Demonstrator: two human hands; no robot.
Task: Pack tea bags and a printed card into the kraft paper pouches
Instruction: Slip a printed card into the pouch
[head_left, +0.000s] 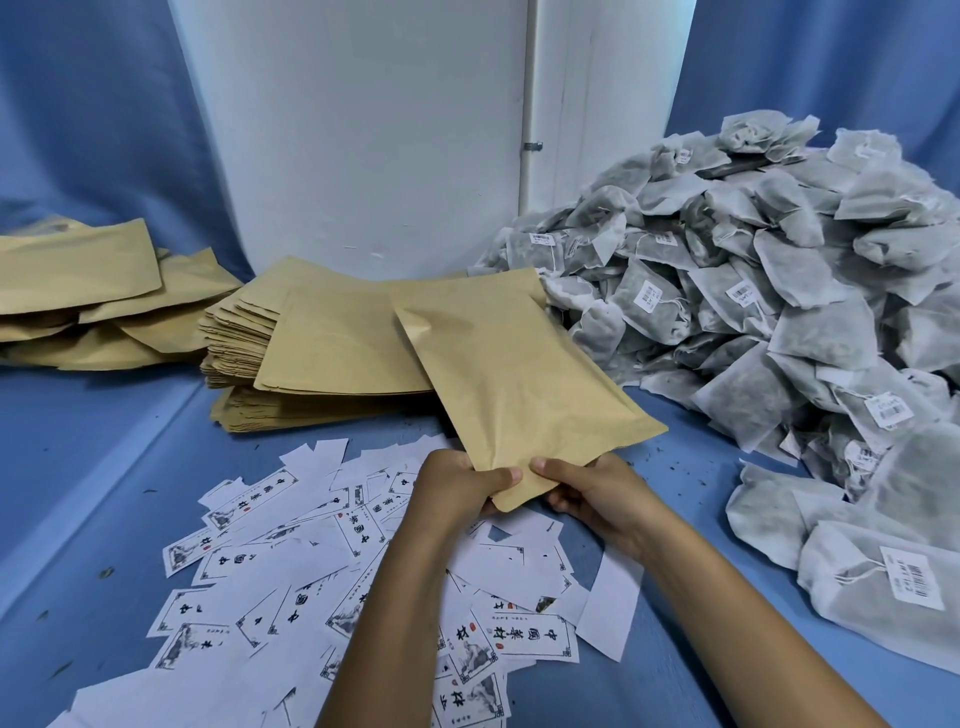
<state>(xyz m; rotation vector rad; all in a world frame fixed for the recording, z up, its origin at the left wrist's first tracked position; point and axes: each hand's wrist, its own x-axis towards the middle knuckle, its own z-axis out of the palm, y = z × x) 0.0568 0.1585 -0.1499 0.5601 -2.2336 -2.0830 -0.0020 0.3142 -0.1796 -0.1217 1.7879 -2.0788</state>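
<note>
A: One kraft paper pouch, held tilted above the surface, far end pointing away from the person.

B: Hold?

A: Both hands at its near edge. Left hand has thumb on top and fingers curled beneath, so its grip is closed on the pouch. Right hand pinches the same edge, thumb over, fingers under, closed on it likewise.

B: Directly below?

A: Many printed cards, white with black characters and framed borders, scattered loose and overlapping on the blue surface beneath the forearms.

B: Behind the held pouch?

A: One stack of flat kraft pouches, fanned, its right side hidden by the held pouch. Further left, a looser heap of kraft pouches, well apart from the hands.

B: Right side?

A: Large pile of tea bags, grey-white mesh, several with strings and barcode tags, running from the far wall down to the near right corner. The nearest ones lie just beside the right forearm.

B: Backdrop?

A: White wall panel between blue cloth on either side.
</note>
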